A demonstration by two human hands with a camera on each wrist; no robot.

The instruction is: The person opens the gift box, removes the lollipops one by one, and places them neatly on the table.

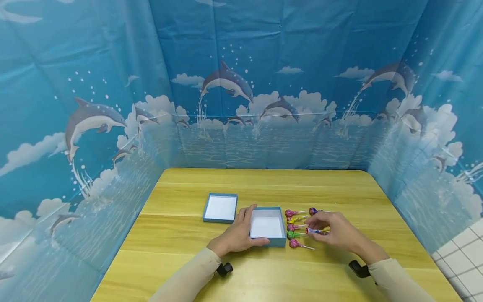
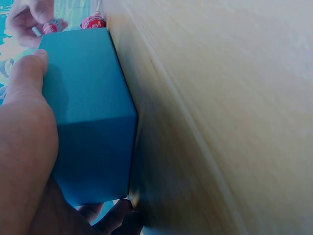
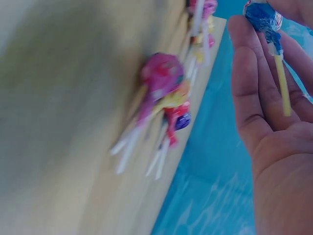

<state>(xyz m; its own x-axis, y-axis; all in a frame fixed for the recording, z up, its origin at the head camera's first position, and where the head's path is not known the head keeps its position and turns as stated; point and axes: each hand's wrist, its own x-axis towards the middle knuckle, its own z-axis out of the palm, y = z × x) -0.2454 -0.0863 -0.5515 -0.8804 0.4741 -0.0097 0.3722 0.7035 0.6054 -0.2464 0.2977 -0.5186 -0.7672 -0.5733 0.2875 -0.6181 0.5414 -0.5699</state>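
An open blue box (image 1: 278,243) with a white inside stands on the table; it looks empty. My left hand (image 1: 238,235) grips its left side, thumb along the front wall and fingers towards the back. In the left wrist view the box (image 2: 93,83) shows its blue outer walls. My right hand (image 1: 339,230) pinches a lollipop (image 3: 264,19) by its blue wrapped head, its yellowish stick lying over the fingers. That hand is just right of a column of several lollipops (image 1: 294,243) in pink, yellow and green wrappers beside the box.
The blue-edged box lid (image 1: 221,208) lies white side up, behind and left of the box. Another lollipop (image 1: 314,211) with a dark wrapper lies beyond the right hand. A dolphin-print curtain (image 1: 264,142) hangs along the back and sides of the wooden table (image 1: 181,260).
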